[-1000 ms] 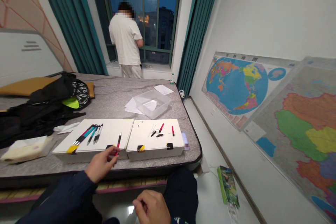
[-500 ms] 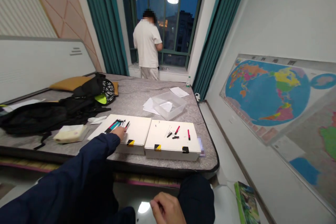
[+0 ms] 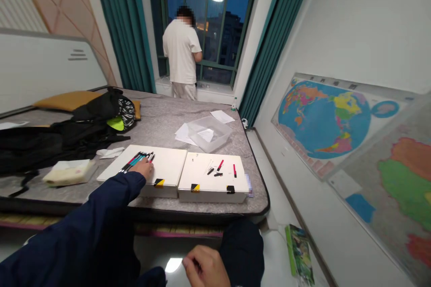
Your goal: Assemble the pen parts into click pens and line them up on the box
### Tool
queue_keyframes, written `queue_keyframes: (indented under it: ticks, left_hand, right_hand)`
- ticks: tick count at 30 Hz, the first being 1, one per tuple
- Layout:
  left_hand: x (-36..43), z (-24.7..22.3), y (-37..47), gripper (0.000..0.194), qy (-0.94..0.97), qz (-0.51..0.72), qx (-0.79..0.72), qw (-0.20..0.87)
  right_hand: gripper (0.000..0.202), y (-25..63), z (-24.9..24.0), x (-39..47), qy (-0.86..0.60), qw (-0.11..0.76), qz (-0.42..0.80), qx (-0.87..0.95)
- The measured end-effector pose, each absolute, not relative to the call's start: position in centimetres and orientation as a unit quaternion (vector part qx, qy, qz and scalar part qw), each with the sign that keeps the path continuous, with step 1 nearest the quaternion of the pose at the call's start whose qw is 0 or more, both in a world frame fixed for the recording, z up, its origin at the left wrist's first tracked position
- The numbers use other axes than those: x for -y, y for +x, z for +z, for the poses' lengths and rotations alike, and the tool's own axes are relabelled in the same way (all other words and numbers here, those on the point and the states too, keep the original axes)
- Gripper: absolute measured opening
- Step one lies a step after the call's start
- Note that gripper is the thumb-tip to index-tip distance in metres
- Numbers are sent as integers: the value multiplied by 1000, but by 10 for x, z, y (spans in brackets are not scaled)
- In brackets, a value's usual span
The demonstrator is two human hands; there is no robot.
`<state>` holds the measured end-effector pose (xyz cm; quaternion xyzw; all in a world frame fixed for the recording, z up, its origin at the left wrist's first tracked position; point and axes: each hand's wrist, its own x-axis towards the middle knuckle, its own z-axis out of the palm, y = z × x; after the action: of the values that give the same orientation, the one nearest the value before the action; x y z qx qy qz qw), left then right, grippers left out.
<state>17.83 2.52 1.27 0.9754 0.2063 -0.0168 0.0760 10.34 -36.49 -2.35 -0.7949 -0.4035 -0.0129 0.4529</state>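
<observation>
Two white boxes lie side by side on the mattress, the left box (image 3: pixel 168 168) and the right box (image 3: pixel 191 170). My left hand (image 3: pixel 144 169) rests over the left box, its fingers at the right end of a row of pens (image 3: pixel 134 160); a dark pen sticks out by the fingertips. On the right box are a red and black pen (image 3: pixel 220 165), another red one (image 3: pixel 235 170) and small black parts (image 3: pixel 218 174). Low in the view, over my lap, my right hand (image 3: pixel 207 267) is curled, with its inner side hidden.
A clear plastic bin (image 3: pixel 215 141) and papers (image 3: pixel 222 116) lie behind the boxes. Left are a tissue pack (image 3: pixel 69 172) and a black bag (image 3: pixel 77 136). A person (image 3: pixel 182 54) stands at the window. Maps (image 3: pixel 323 121) hang on the right wall.
The whole view has shifted, so the bed and boxes appear further left. My left hand has moved slightly relative to the pens, its fingers closer around the rightmost pen.
</observation>
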Motion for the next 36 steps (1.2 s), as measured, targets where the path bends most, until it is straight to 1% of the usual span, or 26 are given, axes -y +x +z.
queue_keyframes:
  ticks: [2, 5, 6, 7, 8, 10, 11, 12, 13, 14, 15, 18, 19, 20, 22, 24, 25, 27, 29, 30, 36]
  left_hand:
    - [-12, 19, 172, 35, 981, 5, -180, 68]
    - [25, 25, 151, 58, 991, 30, -101, 82]
    - [42, 26, 140, 67, 993, 38, -58, 98]
    - [61, 26, 126, 70, 986, 67, 20, 149]
    - [81, 24, 111, 70, 972, 92, 83, 200]
    - [120, 19, 80, 65, 943, 116, 152, 274]
    - [138, 16, 64, 63, 931, 120, 172, 299]
    - [154, 12, 51, 62, 920, 116, 190, 322]
    - [167, 7, 39, 62, 917, 114, 190, 332]
    - [177, 3, 30, 66, 919, 116, 176, 334]
    - [185, -2, 23, 67, 923, 124, 155, 330]
    - [195, -13, 11, 73, 935, 164, 114, 292]
    - [195, -15, 9, 74, 938, 179, 107, 276]
    - [196, -16, 8, 74, 941, 193, 102, 260]
    - [198, -15, 6, 74, 943, 215, 95, 235]
    - [199, -11, 7, 74, 942, 230, 100, 225]
    - [200, -8, 8, 74, 939, 234, 107, 228]
    - [202, -1, 10, 73, 934, 230, 123, 245]
    - [204, 6, 13, 72, 931, 209, 135, 268]
    - [205, 9, 14, 70, 931, 194, 136, 279]
    - [207, 27, 22, 56, 920, 105, 128, 356]
  right_hand:
    - [42, 104, -11, 362, -790, 476, -21, 384]
    - [24, 115, 10, 359, -783, 499, 2, 372]
    - [22, 120, 18, 358, -783, 498, 13, 373]
    - [32, 126, 25, 356, -784, 492, 22, 377]
    - [48, 132, 32, 354, -783, 485, 29, 390]
    - [84, 140, 45, 347, -768, 466, 50, 438]
    - [97, 142, 51, 343, -755, 457, 65, 466]
    - [105, 142, 55, 339, -741, 451, 82, 491]
    - [107, 140, 59, 334, -727, 452, 98, 508]
    - [101, 137, 61, 330, -717, 457, 111, 515]
    - [88, 133, 62, 326, -709, 467, 119, 515]
    - [41, 120, 59, 319, -693, 496, 129, 506]
    - [31, 118, 57, 319, -685, 502, 132, 511]
    - [27, 116, 55, 318, -676, 506, 133, 519]
    - [25, 116, 50, 318, -658, 516, 125, 534]
    - [28, 118, 46, 318, -644, 522, 106, 549]
    - [32, 119, 44, 317, -643, 518, 94, 556]
    - [48, 120, 39, 316, -666, 491, 63, 559]
    - [64, 119, 35, 315, -709, 457, 34, 537]
    - [67, 117, 33, 314, -727, 444, 26, 524]
    - [67, 103, 34, 320, -755, 429, -8, 496]
